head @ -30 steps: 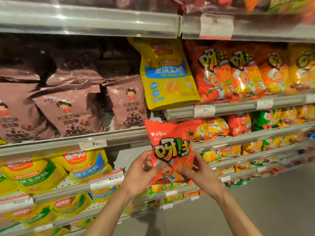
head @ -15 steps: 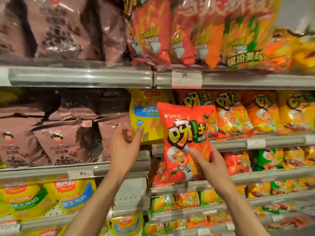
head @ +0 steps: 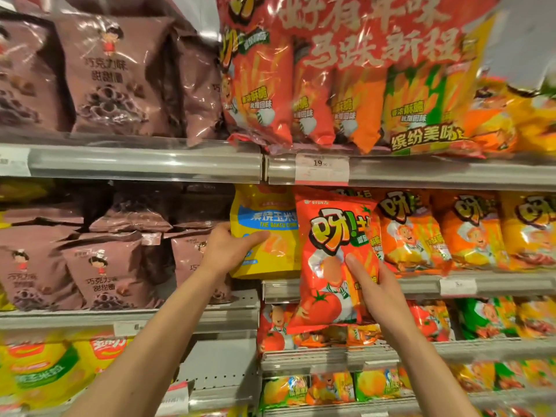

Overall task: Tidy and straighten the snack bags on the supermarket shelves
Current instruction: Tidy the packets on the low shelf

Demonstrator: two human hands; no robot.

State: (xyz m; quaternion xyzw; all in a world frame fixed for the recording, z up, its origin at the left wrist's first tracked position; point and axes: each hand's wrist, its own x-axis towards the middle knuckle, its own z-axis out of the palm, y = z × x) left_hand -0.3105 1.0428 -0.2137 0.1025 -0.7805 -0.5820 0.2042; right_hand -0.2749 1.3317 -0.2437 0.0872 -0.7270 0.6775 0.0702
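While the right hand (head: pixel 377 291) pinches the red bag (head: pixel 331 266), the left hand (head: pixel 230 251) grips the yellow bag (head: pixel 270 233).

red-orange snack bag (head: pixel 331 260) printed with a tomato and yellow lettering, yellow bag (head: pixel 264 233) with a blue band, dusty mauve-brown bags (head: pixel 102 266) with dark ring pictures, orange bags (head: pixel 469 230), grey shelf rails (head: pixel 150 164), white price tag (head: pixel 322 171)

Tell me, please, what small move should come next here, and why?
Probably pull the yellow bag leftward with the left hand: it stands beside the red and orange row, where the red bag held by the right hand seems to belong, and that hand already grips its edge.
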